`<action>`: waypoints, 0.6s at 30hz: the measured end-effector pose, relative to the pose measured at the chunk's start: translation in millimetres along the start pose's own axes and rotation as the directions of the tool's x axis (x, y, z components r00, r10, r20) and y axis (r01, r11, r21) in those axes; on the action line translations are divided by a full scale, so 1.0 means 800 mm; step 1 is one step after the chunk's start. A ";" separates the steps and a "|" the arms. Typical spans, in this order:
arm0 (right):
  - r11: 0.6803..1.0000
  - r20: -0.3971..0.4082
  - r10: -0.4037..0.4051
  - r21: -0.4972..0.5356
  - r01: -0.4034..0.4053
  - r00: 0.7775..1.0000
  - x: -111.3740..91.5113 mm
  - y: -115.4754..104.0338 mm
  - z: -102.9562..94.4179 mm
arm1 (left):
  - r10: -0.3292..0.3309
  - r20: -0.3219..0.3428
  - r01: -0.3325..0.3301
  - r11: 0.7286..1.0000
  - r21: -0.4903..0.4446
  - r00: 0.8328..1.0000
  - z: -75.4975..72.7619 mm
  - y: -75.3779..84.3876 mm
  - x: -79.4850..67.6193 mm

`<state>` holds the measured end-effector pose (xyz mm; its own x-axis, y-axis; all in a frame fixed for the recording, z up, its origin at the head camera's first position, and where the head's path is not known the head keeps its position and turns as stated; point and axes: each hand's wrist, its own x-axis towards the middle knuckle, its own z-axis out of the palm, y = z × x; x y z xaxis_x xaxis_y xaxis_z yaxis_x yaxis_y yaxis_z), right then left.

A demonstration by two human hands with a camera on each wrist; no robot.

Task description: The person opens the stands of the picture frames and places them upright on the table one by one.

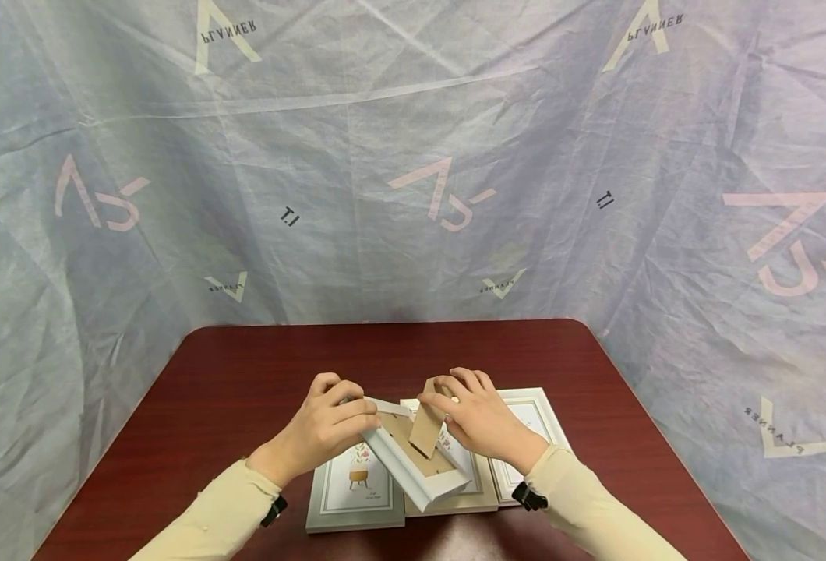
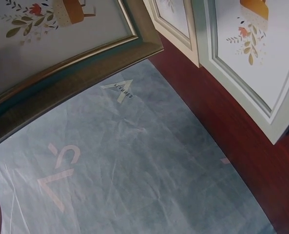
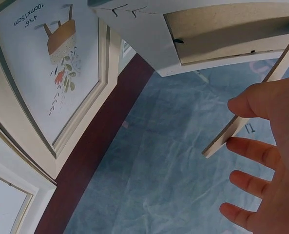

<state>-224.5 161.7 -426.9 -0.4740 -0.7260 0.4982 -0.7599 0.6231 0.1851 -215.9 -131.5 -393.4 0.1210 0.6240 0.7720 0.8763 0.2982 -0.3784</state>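
My left hand (image 1: 332, 427) grips one edge of a picture frame (image 1: 393, 461), held tilted above the table with its brown backing towards me. In the left wrist view, the front of this picture frame (image 2: 90, 78) shows a dark border, gold trim and a printed plant picture. My right hand (image 1: 483, 421) pinches the flat brown stand leg (image 1: 427, 428) on the back. Seen from the right wrist, the thumb and index finger hold the stand leg (image 3: 220, 142) near its end, with the other fingers spread apart from it. The leg stands out at an angle from the backing (image 3: 207, 34).
Beneath the hands, a grey-green picture frame (image 1: 318, 502), a cream picture frame (image 1: 486, 491) and a white picture frame (image 1: 552, 417) lie side by side, face up, on the dark red table (image 1: 259, 366). Grey printed cloth (image 1: 357, 265) hangs behind and at both sides.
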 end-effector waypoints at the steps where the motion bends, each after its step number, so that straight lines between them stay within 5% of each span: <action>1: 1.000 0.003 0.003 0.002 -0.003 1.000 0.000 0.000 0.000 | -0.001 -0.001 0.001 1.000 0.000 1.000 0.000 0.000 0.000; 18: 0.999 0.006 0.024 0.037 -0.024 1.000 -0.002 -0.001 0.006 | -0.008 -0.025 0.008 1.000 -0.009 1.000 0.000 0.004 0.004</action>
<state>-224.7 161.1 -431.9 -0.4944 -0.7127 0.4976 -0.7645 0.6290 0.1413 -212.5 -128.8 -392.4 0.1259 0.6033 0.7875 0.8814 0.2964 -0.3679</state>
